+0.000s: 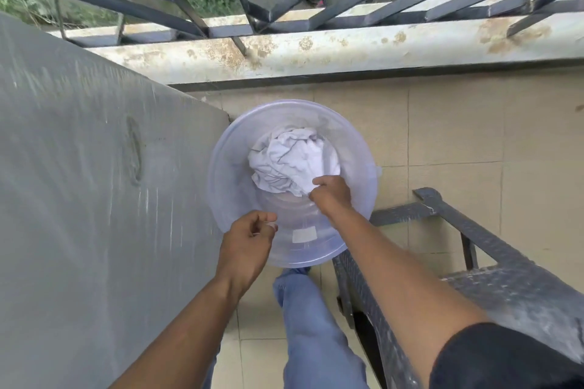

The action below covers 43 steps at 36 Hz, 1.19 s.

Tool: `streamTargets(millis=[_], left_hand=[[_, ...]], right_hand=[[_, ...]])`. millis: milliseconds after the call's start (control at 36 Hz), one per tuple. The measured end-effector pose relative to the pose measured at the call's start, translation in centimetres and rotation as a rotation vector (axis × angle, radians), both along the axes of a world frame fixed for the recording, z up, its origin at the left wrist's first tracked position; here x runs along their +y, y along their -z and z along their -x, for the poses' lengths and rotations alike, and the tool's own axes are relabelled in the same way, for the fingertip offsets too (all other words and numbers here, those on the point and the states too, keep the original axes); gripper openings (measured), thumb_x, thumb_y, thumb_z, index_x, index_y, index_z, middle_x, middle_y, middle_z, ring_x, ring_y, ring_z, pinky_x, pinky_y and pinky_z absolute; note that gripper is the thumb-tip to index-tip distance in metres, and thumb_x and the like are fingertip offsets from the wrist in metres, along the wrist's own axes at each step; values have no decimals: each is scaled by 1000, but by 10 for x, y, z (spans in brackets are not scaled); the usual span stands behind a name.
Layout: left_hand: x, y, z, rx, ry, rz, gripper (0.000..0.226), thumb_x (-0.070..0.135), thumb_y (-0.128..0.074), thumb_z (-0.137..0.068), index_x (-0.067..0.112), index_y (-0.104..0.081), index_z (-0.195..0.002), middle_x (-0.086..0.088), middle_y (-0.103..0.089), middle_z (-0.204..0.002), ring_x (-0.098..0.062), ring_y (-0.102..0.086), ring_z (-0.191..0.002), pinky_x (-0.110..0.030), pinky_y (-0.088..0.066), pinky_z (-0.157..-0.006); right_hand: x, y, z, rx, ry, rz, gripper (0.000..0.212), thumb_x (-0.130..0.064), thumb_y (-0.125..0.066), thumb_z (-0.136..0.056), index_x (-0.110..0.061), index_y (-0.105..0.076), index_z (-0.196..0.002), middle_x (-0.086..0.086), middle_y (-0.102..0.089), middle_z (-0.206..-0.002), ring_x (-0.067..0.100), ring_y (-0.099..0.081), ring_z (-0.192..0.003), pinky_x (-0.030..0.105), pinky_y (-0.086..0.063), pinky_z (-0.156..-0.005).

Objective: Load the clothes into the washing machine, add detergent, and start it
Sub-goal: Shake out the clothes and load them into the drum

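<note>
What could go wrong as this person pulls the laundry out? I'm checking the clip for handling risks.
1. The right hand pinches only an edge of the crumpled white cloth, so the bundle may unfurl and drag on the tiled floor.
2. The left hand hovers by the rim without holding it, so the light translucent bucket could tip or lift with the cloth.

Beige tiled floor (448,123) carries a translucent plastic bucket (221,167) standing upright beside a grey covered unit (79,183) on its left, with a dark metal stand (458,215) on the floor to its right.
</note>
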<state>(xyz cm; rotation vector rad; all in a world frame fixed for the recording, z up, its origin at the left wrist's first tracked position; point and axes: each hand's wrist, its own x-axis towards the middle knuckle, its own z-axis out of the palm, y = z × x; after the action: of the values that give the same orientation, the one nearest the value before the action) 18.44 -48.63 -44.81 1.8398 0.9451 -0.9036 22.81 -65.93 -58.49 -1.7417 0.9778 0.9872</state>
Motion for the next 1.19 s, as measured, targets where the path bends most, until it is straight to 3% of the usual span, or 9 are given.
streamTargets(millis=[83, 139, 278, 472, 694, 861, 1028, 1111, 1194], left_hand=[[-5, -10, -2, -25, 82, -9, 16, 23, -68, -102, 36, -73, -108, 6, -77, -106, -18, -71, -93, -39, -59, -94], [-9, -21, -2, -55, 190, -16, 36, 22, -71, -99, 36, -66, -132, 6, -72, -124, -18, -72, -101, -34, -57, -93], [-14, -67, -3, -181, 420, -70, 82, 37, -76, -96, 34, -33, -166, 6, -50, -158, -18, -54, -141, -28, -44, -101], [-17, -150, -30, -231, 543, -227, 33, 25, -65, -100, 35, -75, -131, -4, -79, -120, -31, -71, -114, -38, -56, -89], [-3, -262, -55, -544, 785, -347, 32, 27, -58, -103, 44, -75, -124, 7, -81, -106, -27, -71, -101, -36, -51, -75], [3, -349, -62, -615, 608, -139, 22, 37, -58, -103, 33, -78, -110, 11, -77, -86, -17, -68, -83, -33, -50, -74], [6, -436, -71, -769, 450, 49, 56, 51, -51, -102, 6, -61, -71, -15, -65, -67, -36, -67, -70, -55, -58, -70], [5, -477, -76, -814, 337, 172, 62, 49, -55, -104, -5, -64, -75, -28, -69, -74, -44, -75, -73, -58, -64, -73], [4, -515, -76, -816, 150, 353, 54, 32, -57, -112, -15, -65, -86, -37, -72, -86, -44, -79, -76, -51, -68, -70]], right_hand=[[3, -56, 14, -117, 31, -2, 34, -7, -76, -82, -21, -77, -114, -2, -74, -106, 18, -71, -93, 17, -54, -69], [6, -95, 21, -188, 68, -27, 29, -11, -84, -78, -29, -75, -99, -8, -72, -85, 10, -70, -76, 9, -48, -58], [16, -191, 36, -379, 65, -90, 35, -17, -92, -73, -30, -68, -94, -18, -71, -79, -7, -66, -72, 8, -48, -61], [10, -290, 31, -551, 150, -10, 24, -5, -79, -82, -26, -69, -88, -21, -73, -83, -2, -67, -67, 16, -54, -64], [-20, -363, 11, -570, 236, -2, 15, -12, -78, -88, -24, -72, -94, -4, -74, -83, 7, -68, -73, 25, -52, -68], [-20, -422, 5, -561, 194, -61, 17, -27, -71, -95, -38, -63, -106, 3, -75, -89, 19, -72, -79, 46, -58, -80], [-17, -481, 26, -705, 101, 39, 24, -12, -58, -98, -34, -66, -104, -5, -73, -89, 8, -69, -74, 33, -55, -72], [-5, -504, 36, -673, -110, 7, 34, -9, -63, -91, -34, -65, -114, -9, -71, -98, 13, -68, -90, 31, -55, -83], [21, -526, 48, -730, -298, -46, 62, -37, -76, -81, -28, -54, -138, -12, -66, -122, 4, -62, -110, 26, -51, -93]])
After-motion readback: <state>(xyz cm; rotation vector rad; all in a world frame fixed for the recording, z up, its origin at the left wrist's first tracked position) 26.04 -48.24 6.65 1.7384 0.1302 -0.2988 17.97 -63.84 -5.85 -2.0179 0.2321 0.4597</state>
